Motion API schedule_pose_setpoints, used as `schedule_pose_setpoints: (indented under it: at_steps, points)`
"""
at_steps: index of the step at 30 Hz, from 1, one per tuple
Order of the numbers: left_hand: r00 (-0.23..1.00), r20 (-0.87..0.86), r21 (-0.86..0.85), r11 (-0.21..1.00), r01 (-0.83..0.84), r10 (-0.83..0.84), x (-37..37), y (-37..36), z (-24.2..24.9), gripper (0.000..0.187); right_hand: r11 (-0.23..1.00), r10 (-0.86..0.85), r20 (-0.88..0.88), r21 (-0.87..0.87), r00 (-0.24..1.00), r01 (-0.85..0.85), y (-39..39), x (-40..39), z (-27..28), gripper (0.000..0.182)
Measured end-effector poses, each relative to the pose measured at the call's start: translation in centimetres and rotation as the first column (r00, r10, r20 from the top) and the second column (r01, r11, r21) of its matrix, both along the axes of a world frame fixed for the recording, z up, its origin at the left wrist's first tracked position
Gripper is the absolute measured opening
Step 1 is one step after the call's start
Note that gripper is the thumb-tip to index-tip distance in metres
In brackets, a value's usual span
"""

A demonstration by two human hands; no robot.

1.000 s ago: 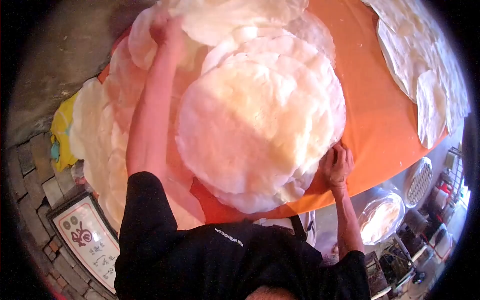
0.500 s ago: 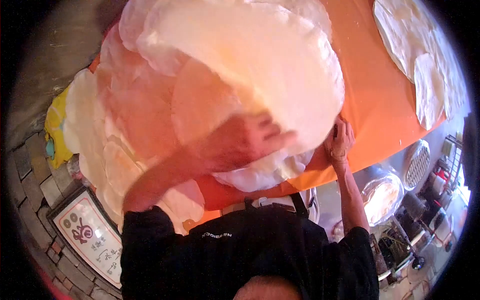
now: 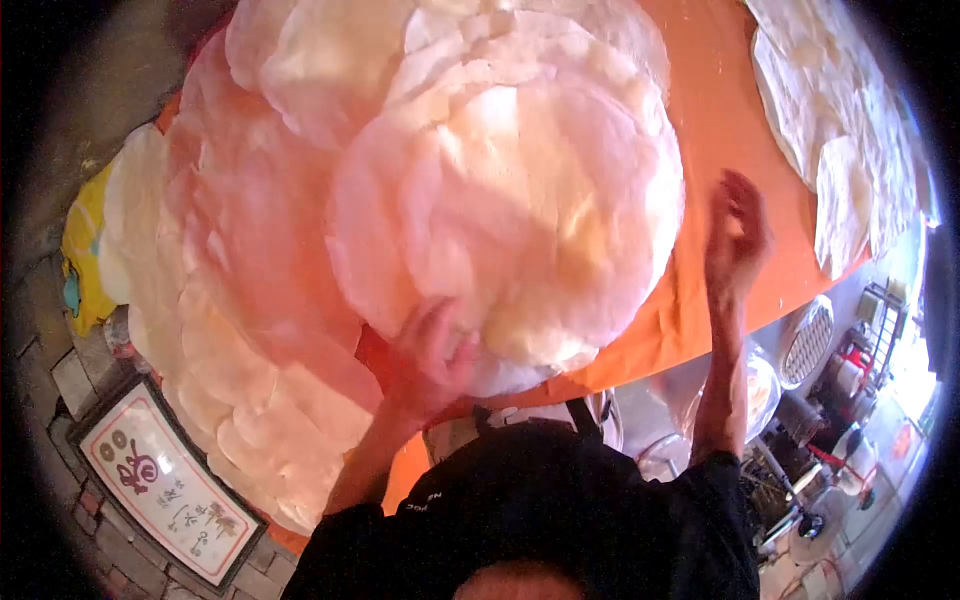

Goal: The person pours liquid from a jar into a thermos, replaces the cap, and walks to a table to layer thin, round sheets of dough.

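Note:
Thin, round, pale sheets (image 3: pixel 540 200) lie stacked on an orange cloth (image 3: pixel 700 130), the top one wrinkled. At the near left edge of this stack is my left hand (image 3: pixel 437 350), slightly blurred, its fingers apart with nothing visibly gripped. My right hand (image 3: pixel 738 235) hovers over the orange cloth to the right of the stack, apart from it, with loosely curled, parted fingers and nothing in them. More overlapping sheets (image 3: pixel 240 400) spread over the left side.
Other pale sheets (image 3: pixel 845 190) lie at the far right of the cloth. A framed sign with writing (image 3: pixel 165 485) stands at lower left, near a yellow bag (image 3: pixel 88 245). At right are a round mesh rack (image 3: pixel 806 342) and metal equipment (image 3: pixel 800 480).
The large top sheet has come down flatter on the stack. My left hand has moved left and back towards me; my right hand has left the stack's edge and moved up and right.

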State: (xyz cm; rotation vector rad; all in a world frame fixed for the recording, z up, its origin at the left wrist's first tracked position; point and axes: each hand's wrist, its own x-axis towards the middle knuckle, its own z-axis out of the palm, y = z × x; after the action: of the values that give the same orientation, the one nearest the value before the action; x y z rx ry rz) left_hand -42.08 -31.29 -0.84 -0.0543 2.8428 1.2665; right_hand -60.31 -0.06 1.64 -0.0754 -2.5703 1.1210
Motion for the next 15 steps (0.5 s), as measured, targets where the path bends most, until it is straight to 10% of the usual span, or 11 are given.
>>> schedule_pose_setpoints:
  at_steps: [3, 5, 7, 11, 15]
  points:
    - [0.985, -0.126, -0.09, 0.987, -0.132, 0.12, -3.9, -3.8, -0.2, 0.04, 0.84, 0.444, -0.042, 0.369, 0.895, -0.399, -3.9, -6.4, -0.2, 0.026]
    - [0.943, -0.21, -0.101, 0.954, -0.282, 0.257, -7.3, -7.6, -1.7, 0.032, 0.955, 0.296, 0.128, -0.069, 0.947, -0.29, -4.7, -13.3, -4.8, 0.03]
    - [0.854, -0.109, -0.123, 0.845, -0.52, 0.509, -11.0, -12.6, -3.9, 0.026, 0.737, 0.423, 0.228, -0.649, 0.877, -0.187, -3.8, -20.8, -7.5, 0.04]
    - [0.697, -0.138, 0.035, 0.707, -0.706, 0.703, -18.0, -21.8, -9.2, 0.026, 0.529, 0.502, 0.253, -0.847, 0.827, -0.062, -5.1, -28.7, -12.3, 0.052]
    - [0.612, 0.275, 0.576, 0.383, -0.722, 0.742, -22.4, -23.7, -8.9, 0.025, 0.559, 0.317, 0.565, -0.76, 0.762, 0.331, -10.1, -31.7, -10.4, 0.054]
